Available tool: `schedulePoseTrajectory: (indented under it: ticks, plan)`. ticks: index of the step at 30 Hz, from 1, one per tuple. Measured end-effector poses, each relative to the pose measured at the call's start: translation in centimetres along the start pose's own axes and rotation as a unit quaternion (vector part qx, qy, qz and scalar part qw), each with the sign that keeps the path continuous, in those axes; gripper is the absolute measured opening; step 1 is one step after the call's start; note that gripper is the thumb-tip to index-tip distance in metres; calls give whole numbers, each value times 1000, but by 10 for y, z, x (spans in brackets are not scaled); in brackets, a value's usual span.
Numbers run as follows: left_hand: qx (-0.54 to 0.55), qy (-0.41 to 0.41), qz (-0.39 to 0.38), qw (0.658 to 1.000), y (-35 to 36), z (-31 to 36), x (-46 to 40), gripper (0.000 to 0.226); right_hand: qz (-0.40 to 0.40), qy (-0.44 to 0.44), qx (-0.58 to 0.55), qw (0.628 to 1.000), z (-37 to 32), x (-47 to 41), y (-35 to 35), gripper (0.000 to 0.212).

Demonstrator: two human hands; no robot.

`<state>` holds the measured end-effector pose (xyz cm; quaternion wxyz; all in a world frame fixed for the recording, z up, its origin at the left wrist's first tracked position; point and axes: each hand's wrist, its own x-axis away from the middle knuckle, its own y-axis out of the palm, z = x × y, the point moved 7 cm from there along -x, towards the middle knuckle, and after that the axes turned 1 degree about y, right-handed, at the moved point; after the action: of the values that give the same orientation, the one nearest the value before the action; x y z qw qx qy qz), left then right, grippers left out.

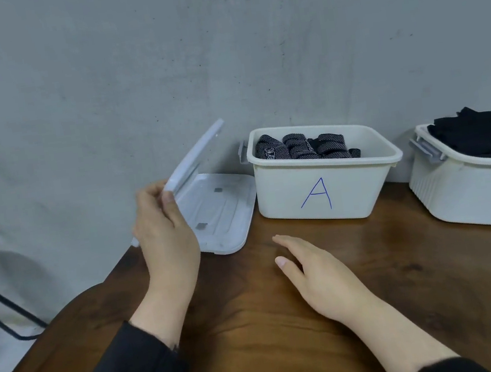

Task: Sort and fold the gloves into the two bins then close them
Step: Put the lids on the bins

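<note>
Both bins already held folded gloves: dotted ones in bin A, black ones in bin B, both uncovered. The left hand gripped one lid, tilted above a second lid lying flat on the desk. The right hand rested there, fingers relaxed; only closing seemed left.

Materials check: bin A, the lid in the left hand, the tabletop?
Bin A: looks like matte off-white moulded plastic, with a rolled rim and grey clip latch.
Lifted lid, gripped by the left hand: thin pale plastic, slightly glossy.
Table: dark brown wood grain with a sheen; solid or veneer, cannot tell.
</note>
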<state>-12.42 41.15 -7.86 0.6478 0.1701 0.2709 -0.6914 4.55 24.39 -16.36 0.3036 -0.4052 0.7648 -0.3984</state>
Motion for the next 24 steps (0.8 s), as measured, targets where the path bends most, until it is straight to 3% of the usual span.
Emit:
schedulePoseTrajectory:
  ticks: [5,10,14,18,21,24]
  plan:
    - [67,27,28,997,-16,31,-2,7,78,-3,-98,992,1,2,-18,46]
    - [109,76,40,990,-24,68,-8,8,226,-23,-236,945,-1,-4,-73,39]
    - [140,99,4,985,-19,104,-21,13,322,-27,-245,914,0,-18,-149,53]
    - [255,17,-78,964,13,125,-45,20,353,47,-247,901,24,-29,-212,73]
    - [306,-24,-134,942,39,136,-62,23,322,94,-299,893,44,-30,-238,54]
    - [351,-63,-165,920,63,143,-81,22,340,144,-264,891,63,-25,-253,38]
